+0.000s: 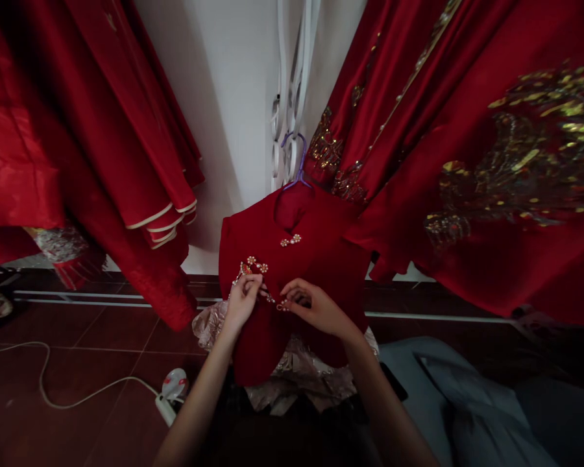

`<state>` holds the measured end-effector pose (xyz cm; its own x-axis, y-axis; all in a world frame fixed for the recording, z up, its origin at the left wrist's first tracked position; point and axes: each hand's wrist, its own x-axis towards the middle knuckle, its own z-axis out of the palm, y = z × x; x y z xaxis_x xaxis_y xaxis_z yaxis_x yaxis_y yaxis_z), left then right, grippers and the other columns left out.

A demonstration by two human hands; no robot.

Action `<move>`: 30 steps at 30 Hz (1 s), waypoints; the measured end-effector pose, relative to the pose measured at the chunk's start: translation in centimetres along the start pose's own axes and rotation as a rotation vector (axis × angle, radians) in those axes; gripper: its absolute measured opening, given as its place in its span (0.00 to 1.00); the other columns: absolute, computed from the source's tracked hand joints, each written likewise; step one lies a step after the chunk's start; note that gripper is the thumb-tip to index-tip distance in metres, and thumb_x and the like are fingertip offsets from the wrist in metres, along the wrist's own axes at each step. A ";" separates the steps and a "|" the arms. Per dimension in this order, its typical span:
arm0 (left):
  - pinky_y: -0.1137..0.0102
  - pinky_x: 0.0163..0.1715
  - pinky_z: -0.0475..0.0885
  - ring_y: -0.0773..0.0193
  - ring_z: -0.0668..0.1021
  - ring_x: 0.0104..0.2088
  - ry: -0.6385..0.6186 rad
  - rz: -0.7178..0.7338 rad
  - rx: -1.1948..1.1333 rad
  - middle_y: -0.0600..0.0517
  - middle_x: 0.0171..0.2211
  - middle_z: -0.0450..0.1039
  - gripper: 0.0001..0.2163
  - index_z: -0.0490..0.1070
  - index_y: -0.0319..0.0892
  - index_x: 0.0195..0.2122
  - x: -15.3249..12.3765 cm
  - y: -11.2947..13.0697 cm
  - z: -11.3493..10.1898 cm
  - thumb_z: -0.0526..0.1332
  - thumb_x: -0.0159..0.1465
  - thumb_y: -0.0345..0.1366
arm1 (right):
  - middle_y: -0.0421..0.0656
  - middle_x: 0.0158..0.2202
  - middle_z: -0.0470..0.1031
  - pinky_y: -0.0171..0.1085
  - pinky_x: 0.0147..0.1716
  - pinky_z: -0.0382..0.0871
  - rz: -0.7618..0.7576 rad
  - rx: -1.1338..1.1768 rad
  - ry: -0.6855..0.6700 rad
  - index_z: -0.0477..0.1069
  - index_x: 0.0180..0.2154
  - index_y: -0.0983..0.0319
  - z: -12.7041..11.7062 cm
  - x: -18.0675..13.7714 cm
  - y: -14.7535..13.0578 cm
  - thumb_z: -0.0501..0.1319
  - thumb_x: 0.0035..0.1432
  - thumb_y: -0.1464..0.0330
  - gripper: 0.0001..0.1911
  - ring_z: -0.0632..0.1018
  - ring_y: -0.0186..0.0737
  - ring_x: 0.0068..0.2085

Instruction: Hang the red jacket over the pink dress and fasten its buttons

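A red sleeveless vest hangs by a purple hanger in front of me. Gold flower-shaped ornaments with pale beads sit on its left front, and a similar flower clasp lies below the neckline. My left hand is pinched on a beaded ornament at the vest's front opening; its fingers partly hide the beads. Opposite it, my right hand pinches the end of a small looped clasp between thumb and fingertips. A short gap separates the two hands.
Red garments hang at the left, and sequined red garments at the right. A white rack post stands behind the vest. Shiny pale fabric lies beneath it. A white cable crosses the tiled floor to a power strip.
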<state>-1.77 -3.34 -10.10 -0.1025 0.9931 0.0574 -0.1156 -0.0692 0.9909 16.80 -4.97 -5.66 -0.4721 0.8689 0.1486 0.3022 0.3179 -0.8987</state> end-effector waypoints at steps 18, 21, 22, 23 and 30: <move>0.76 0.29 0.72 0.70 0.77 0.29 0.158 -0.174 -0.266 0.47 0.35 0.78 0.13 0.74 0.36 0.32 2.8 0.6 1.2 0.67 0.50 0.41 | 0.39 0.32 0.70 0.35 0.36 0.68 -0.019 0.049 -0.133 0.67 0.37 0.60 -0.7 -0.7 -1.1 0.60 0.54 0.67 0.07 0.72 0.33 0.33; 0.76 0.26 0.72 0.71 0.76 0.25 0.142 -0.187 -0.277 0.48 0.32 0.78 0.13 0.74 0.36 0.32 2.8 0.6 1.4 0.67 0.49 0.40 | 0.39 0.32 0.70 0.35 0.35 0.68 -0.025 0.050 -0.144 0.67 0.37 0.60 -0.8 -0.7 -1.3 0.60 0.54 0.67 0.07 0.72 0.33 0.33; 0.75 0.26 0.72 0.71 0.76 0.25 0.128 -0.191 -0.279 0.48 0.31 0.77 0.13 0.74 0.36 0.33 2.7 0.6 1.4 0.66 0.50 0.40 | 0.39 0.32 0.70 0.35 0.35 0.68 -0.026 0.053 -0.148 0.67 0.37 0.60 -0.9 -0.8 -1.3 0.60 0.54 0.67 0.07 0.72 0.33 0.33; 0.75 0.25 0.72 0.70 0.76 0.25 0.111 -0.196 -0.277 0.48 0.31 0.77 0.14 0.74 0.37 0.34 2.7 0.7 1.5 0.65 0.51 0.41 | 0.39 0.32 0.71 0.35 0.36 0.68 -0.027 0.057 -0.155 0.66 0.37 0.60 -1.0 -0.8 -1.4 0.60 0.54 0.68 0.07 0.72 0.33 0.34; 0.70 0.35 0.71 0.64 0.77 0.34 -0.155 0.056 -0.008 0.48 0.33 0.77 0.15 0.75 0.39 0.38 3.6 3.4 3.0 0.60 0.58 0.45 | 0.40 0.33 0.74 0.34 0.34 0.68 0.025 0.055 -0.333 0.65 0.37 0.61 -2.2 -1.5 -1.4 0.60 0.54 0.67 0.07 0.75 0.33 0.33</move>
<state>0.47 0.26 -6.12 0.0445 0.9904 0.1308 -0.1217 -0.1246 0.9847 18.96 -5.89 -3.68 -0.7128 0.7013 -0.0084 0.2760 0.2695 -0.9226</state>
